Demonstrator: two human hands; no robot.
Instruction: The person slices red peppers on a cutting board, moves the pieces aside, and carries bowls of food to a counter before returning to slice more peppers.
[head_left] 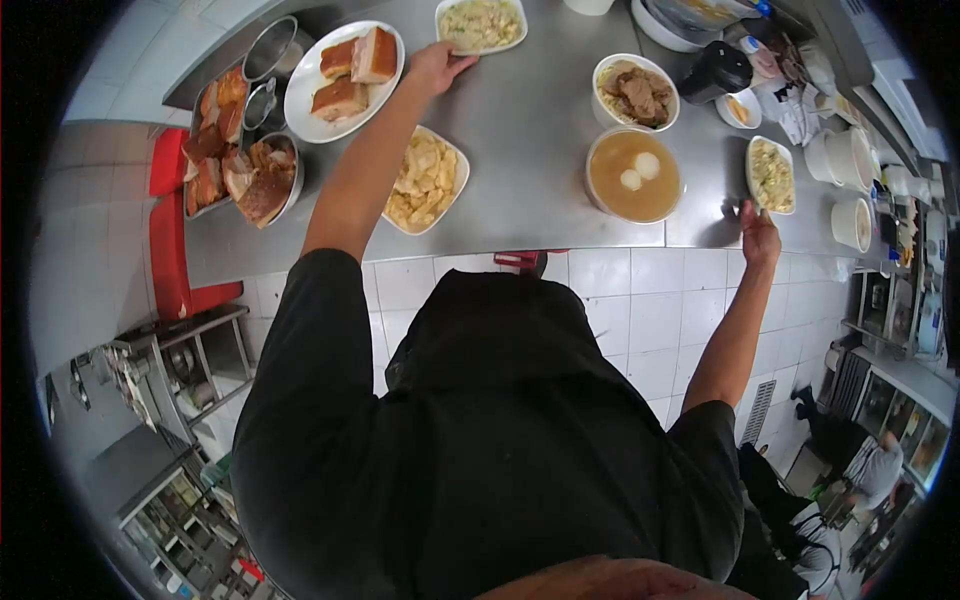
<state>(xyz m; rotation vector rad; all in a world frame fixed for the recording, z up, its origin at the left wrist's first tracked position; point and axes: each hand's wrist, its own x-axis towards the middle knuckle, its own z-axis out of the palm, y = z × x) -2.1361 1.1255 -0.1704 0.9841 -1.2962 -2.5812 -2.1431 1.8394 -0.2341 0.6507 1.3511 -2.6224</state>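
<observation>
At the far edge of the steel counter, my left hand (438, 68) grips the near left corner of a white tray of pale chopped food (482, 24). Its thumb points right along the tray's near side. On the right, my right hand (760, 236) has its fingers at the near end of a second white tray with similar food (771, 176), partly hidden by the tray. Under my left forearm sits a white dish of yellow chunks (424, 182). Left of that arm is an oval white plate (300, 100) with several pieces of browned, layered meat (372, 56).
Between my hands stand a tub of brown broth with two pale balls (636, 174) and a bowl of meat chunks (636, 94). Metal pans of meat (268, 190) crowd the left end. A black container (716, 72) and white tubs (840, 158) line the right. People (868, 460) are behind, lower right.
</observation>
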